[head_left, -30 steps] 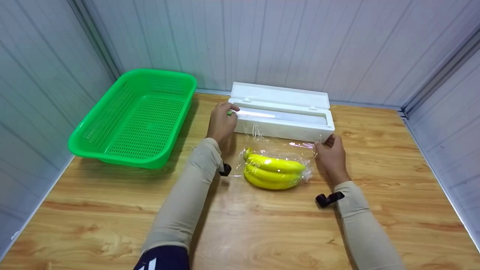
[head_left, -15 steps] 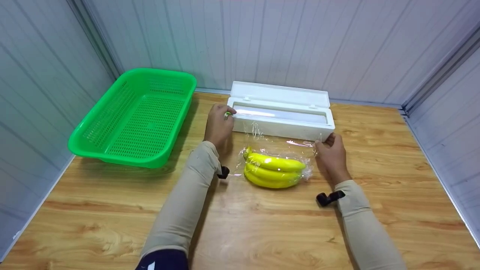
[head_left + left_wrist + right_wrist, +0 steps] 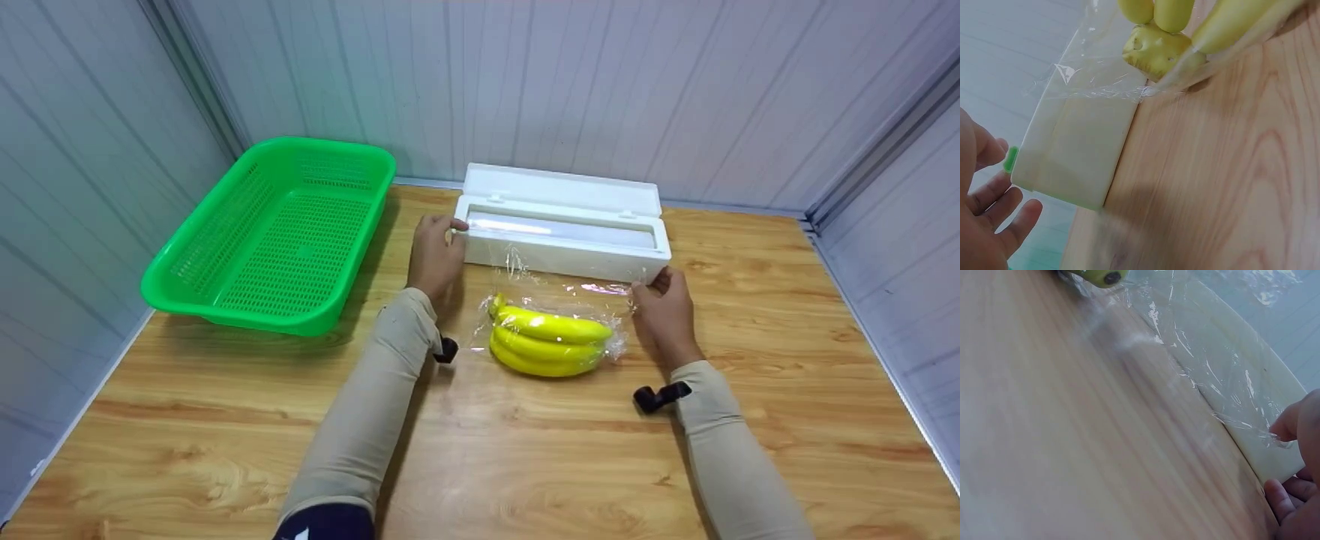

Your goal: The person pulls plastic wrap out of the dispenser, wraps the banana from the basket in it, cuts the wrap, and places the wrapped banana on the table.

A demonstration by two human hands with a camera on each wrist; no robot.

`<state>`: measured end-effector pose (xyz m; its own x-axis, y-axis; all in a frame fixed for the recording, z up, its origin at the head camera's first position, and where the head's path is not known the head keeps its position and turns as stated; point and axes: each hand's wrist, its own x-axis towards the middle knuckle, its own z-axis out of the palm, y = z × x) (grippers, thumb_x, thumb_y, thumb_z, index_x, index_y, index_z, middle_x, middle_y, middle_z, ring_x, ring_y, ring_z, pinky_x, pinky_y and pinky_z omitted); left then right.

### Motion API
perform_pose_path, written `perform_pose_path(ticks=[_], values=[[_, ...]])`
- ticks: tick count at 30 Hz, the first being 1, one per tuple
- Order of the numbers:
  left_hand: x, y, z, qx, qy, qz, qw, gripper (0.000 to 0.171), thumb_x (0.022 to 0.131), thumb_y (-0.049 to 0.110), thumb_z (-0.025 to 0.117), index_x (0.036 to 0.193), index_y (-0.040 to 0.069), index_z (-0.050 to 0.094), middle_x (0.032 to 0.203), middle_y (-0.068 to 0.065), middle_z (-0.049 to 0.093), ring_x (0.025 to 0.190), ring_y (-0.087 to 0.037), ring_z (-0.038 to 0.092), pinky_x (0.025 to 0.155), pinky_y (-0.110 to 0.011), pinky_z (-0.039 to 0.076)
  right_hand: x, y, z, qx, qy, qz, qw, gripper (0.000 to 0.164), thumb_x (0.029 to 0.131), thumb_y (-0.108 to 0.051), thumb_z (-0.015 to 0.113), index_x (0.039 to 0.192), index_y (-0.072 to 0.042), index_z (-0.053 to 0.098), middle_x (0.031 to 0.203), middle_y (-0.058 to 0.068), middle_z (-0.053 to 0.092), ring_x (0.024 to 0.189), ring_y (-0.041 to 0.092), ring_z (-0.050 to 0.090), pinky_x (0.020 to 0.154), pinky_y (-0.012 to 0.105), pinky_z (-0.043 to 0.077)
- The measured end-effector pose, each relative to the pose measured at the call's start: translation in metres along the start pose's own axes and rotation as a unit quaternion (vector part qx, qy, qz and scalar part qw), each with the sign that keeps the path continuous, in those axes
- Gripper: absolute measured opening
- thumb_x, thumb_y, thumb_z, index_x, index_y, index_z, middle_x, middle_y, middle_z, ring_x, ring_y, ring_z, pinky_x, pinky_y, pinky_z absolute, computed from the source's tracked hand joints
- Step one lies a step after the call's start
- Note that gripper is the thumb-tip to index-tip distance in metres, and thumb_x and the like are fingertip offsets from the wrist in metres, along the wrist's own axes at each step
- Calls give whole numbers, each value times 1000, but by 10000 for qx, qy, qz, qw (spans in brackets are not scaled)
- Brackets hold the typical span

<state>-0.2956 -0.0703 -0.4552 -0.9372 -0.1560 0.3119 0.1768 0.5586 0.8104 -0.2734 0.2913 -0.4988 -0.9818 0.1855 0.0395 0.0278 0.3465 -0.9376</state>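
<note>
A bunch of bananas [image 3: 551, 337] lies on the table under clear cling film [image 3: 517, 281]. Behind it, the film runs up to a long white cling film box [image 3: 562, 259] whose lid stands open at the back. At the box's left end is my left hand [image 3: 435, 255]; thumb and forefinger pinch a small green slider tab [image 3: 1010, 159], while the other fingers spread loosely. At the front right corner, my right hand [image 3: 667, 307] holds the film's edge between its thumb and the box, its other fingers curled at the box's end.
A green plastic basket [image 3: 352, 281] with perforated sides stands at the left of the wooden table [image 3: 517, 457]. Pale panel walls [image 3: 570, 82] close in the back and both sides, and the box's lid [image 3: 562, 189] stands close to the back one.
My left hand has shifted slightly left and toward me, to the box's left end. The right hand, bananas and film have stayed nearly in place.
</note>
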Motion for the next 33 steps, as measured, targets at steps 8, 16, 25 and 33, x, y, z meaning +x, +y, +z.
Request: perform_pose_path(ticks=[8,16,25,33], values=[[-5,0,3,-69,162,-133,9998,15,97,9,58,101,6,72,108,-9,52,107,-25,51,92,-37,45,2,-2,-1,58,-78,39,9999,61,99,-22,60,148,2,35,146,20,45,134,29,45,112,35,36],[-8,-1,6,-143,29,-149,9998,17,97,10,57,102,3,72,104,-9,52,103,-24,51,91,-37,44,3,-4,-4,-2,-134,22,9999,57,100,-24,59,148,1,40,143,20,51,130,28,48,109,37,40],[-13,-2,11,-338,-333,-518,9975,16,97,9,59,106,5,71,111,-8,55,111,-22,53,98,-35,44,2,-7,-5,-40,-108,201,9997,68,99,-25,62,152,3,31,149,24,42,137,33,42,113,39,35],[-16,0,18,-524,-510,-414,9965,18,94,4,56,105,6,71,110,-9,58,105,-22,56,93,-35,46,-4,-11,-9,-132,56,261,9996,62,96,-22,65,145,8,40,140,26,50,131,33,49,109,40,40]])
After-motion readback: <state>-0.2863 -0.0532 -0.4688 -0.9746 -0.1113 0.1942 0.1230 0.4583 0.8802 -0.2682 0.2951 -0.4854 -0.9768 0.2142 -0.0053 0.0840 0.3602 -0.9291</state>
